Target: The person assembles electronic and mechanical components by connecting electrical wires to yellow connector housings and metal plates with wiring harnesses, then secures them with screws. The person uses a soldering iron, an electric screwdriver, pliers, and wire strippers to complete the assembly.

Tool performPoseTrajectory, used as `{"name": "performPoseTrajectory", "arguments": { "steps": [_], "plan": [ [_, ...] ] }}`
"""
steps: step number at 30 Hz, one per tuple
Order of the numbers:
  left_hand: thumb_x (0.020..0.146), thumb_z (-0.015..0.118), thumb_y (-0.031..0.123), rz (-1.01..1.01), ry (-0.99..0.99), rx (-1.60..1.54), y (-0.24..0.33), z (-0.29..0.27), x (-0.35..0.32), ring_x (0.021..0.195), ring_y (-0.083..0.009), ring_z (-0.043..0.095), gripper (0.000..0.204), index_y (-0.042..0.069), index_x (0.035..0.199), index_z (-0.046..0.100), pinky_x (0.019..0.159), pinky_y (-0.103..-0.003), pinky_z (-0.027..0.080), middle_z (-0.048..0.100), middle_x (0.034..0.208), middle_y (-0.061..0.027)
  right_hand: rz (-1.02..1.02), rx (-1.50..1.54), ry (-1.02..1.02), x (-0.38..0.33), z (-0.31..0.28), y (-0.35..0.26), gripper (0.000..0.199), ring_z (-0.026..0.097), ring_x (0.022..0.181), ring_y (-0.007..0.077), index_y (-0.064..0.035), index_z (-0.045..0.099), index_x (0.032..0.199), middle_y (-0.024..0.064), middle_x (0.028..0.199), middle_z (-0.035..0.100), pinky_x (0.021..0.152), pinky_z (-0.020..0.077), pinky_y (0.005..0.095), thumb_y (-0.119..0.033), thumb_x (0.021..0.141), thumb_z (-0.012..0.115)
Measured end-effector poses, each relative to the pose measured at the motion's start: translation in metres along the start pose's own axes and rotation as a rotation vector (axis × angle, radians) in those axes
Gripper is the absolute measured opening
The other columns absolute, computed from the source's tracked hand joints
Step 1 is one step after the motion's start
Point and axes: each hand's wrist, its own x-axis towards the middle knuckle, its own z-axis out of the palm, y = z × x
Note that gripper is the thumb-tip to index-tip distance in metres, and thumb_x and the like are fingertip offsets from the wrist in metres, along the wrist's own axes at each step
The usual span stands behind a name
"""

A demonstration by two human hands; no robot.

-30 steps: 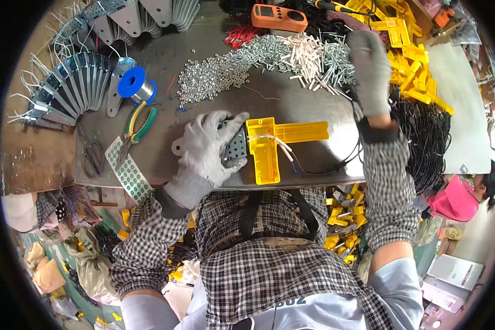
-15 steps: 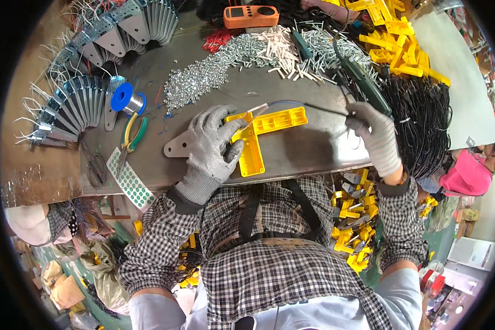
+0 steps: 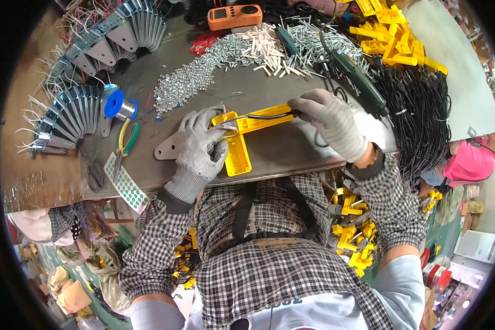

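A yellow T-shaped plastic housing [image 3: 237,155] lies hollow side up near the bench's front edge. My gloved left hand [image 3: 199,140] is closed on its left end, thumb toward the lower arm. A grey metal plate [image 3: 166,148] with holes sticks out from behind that hand. Along the housing's long arm runs a black cable [image 3: 270,116], its thin wires reaching the fingers of my left hand. My gloved right hand [image 3: 330,122] pinches the cable at the arm's right end. The fingertips of my left hand are partly hidden.
Loose screws [image 3: 231,49], clear beads [image 3: 179,88] and pale sleeves [image 3: 267,47] are heaped behind. A solder spool [image 3: 115,104] and pliers [image 3: 127,137] lie left. On the right are a green power tool [image 3: 357,80], black cables [image 3: 418,121] and yellow housings [image 3: 393,38]; an orange multimeter [image 3: 234,17] sits behind.
My right hand has moved left and toward the housing, bringing the black cable down along its long arm. My left hand keeps its hold. The whole view has shifted slightly.
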Motion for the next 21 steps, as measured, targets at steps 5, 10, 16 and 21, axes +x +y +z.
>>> {"name": "performPoseTrajectory", "arguments": {
  "steps": [5,10,16,21],
  "plan": [
    [0.074,0.064,0.01,-0.056,-0.06,0.045,0.004,-0.001,0.004,0.12,-0.0376,0.045,0.037,0.01,0.111,0.066,0.108,-0.047,0.032,0.051,0.129,-0.0141,-0.093,-0.054,-0.113,0.007,0.011,0.023,0.027,0.06,0.092,0.0296,-0.0093,0.062,0.113,0.0094,0.095,0.057,0.077,0.0504,0.0386,-0.009,0.086,0.057],
    [0.073,0.065,0.011,-0.053,-0.057,0.136,0.007,-0.002,0.002,0.119,-0.0363,0.045,0.041,0.01,0.114,0.064,0.106,-0.047,0.034,0.05,0.129,-0.0125,-0.206,-0.166,-0.21,0.013,0.011,0.027,0.029,0.06,0.09,0.0284,-0.0096,0.062,0.113,0.0084,0.093,0.057,0.076,0.0509,0.038,-0.009,0.085,0.056],
    [0.071,0.066,0.014,-0.063,-0.179,0.253,0.021,-0.01,0.015,0.118,-0.0358,0.045,0.042,0.012,0.114,0.065,0.105,-0.046,0.034,0.05,0.129,-0.011,-0.292,-0.413,-0.115,0.011,0.023,0.018,0.02,0.06,0.089,0.0236,-0.0103,0.065,0.1,0.0052,0.092,0.056,0.076,0.0515,0.0355,-0.013,0.082,0.056],
    [0.072,0.068,0.013,0.075,-0.014,0.031,0.01,0.003,0.005,0.127,-0.033,0.045,0.034,0.012,0.106,0.069,0.112,-0.052,0.024,0.046,0.139,-0.0178,-0.096,-0.171,-0.089,0.017,0.061,-0.036,0.013,0.061,0.085,0.0248,-0.0127,0.068,0.089,0.0069,0.089,0.056,0.075,0.0511,0.0416,-0.019,0.08,0.062]
  ]
}}
